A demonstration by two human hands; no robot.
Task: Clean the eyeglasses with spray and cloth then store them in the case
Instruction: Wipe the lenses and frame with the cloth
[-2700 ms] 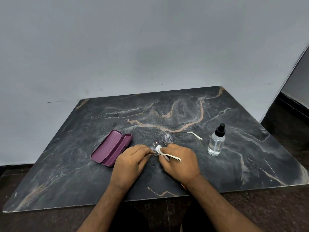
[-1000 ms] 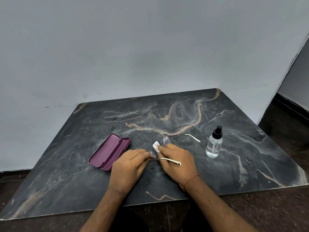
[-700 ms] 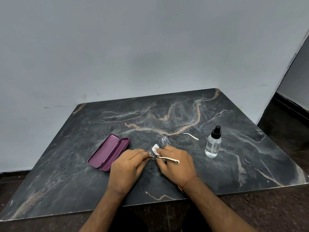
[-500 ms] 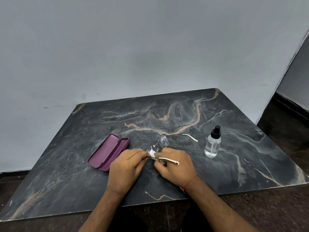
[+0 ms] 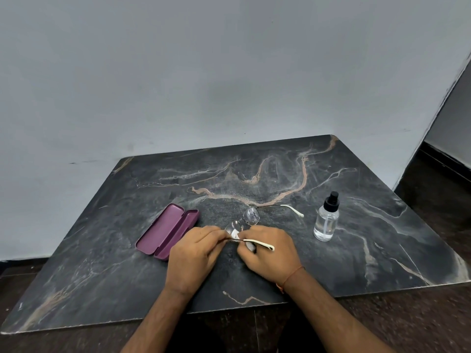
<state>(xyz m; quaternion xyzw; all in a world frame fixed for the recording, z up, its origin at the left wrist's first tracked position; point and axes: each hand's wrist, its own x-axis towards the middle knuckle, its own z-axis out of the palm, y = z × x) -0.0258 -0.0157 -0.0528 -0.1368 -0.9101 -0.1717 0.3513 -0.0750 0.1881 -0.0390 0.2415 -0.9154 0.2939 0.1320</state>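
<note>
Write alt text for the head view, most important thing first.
Two hands hold eyeglasses over a dark marble table: the left hand pinches the frame, the right hand rubs a white cloth on the near lens. An open purple case lies to the left, a clear spray bottle stands to the right.
</note>
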